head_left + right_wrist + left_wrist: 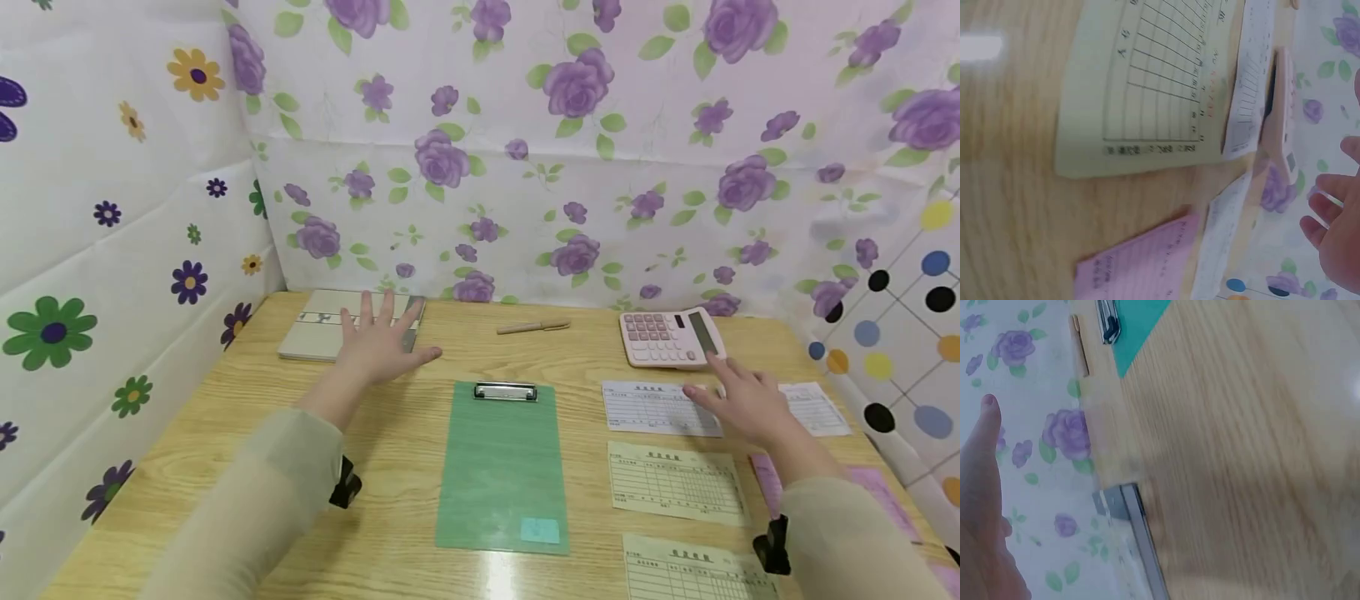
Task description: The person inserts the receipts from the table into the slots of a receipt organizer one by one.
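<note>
My left hand [378,346], fingers spread and holding nothing, hovers in front of a pale grey notebook [315,332] at the back left. In the left wrist view the thumb and part of the palm [979,506] appear at the left edge. With its fingers extended and apart, my right hand [750,400] is above white printed slips [637,408], just below a pink calculator [660,337]. Between the hands lies a green clipboard [502,467] with a metal clip [506,391] and a small blue label. Behind it rests a tan pen [533,327].
Pale yellow form slips [675,483] lie in a column right of the clipboard. Pink slips [885,500] are partly hidden by the right forearm. Flowered cloth [525,208] hangs behind the wooden table [405,483], with patterned cloth along both sides.
</note>
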Motion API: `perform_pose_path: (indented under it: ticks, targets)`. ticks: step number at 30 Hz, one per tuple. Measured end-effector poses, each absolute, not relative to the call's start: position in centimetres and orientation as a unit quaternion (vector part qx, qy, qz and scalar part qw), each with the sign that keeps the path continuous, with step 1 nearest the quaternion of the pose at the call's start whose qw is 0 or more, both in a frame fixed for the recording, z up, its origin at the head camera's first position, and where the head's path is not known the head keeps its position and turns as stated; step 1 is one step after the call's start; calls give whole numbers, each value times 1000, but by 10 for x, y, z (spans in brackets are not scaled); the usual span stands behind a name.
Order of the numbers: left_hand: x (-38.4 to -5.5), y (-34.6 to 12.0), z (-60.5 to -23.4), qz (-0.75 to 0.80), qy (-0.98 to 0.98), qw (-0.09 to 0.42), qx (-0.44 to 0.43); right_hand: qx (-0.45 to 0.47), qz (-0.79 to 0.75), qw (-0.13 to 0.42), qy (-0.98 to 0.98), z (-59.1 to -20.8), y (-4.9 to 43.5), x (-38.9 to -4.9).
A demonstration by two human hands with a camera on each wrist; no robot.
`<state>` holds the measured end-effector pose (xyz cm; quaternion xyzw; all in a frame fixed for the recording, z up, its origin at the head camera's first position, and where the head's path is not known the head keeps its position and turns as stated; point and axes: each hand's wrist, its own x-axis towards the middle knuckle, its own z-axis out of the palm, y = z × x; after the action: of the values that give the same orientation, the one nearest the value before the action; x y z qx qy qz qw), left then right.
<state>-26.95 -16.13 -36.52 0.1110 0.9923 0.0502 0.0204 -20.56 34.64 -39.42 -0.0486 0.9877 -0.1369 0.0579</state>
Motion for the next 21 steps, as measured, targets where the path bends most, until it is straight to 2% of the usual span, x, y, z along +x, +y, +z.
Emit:
perform_pose_path:
  ticks: [4,11,21]
  targets:
    - [-266,-150,-374,71,989,20,130,-56,-157,49,985,-403,346,-203]
    - [-258,-135,-385,98,981,30,164,-55,-200,66,976,-416,352,-203]
    - [-254,-115,-405,104,973,35,203,-51,-175,66,981,-428,358,-210]
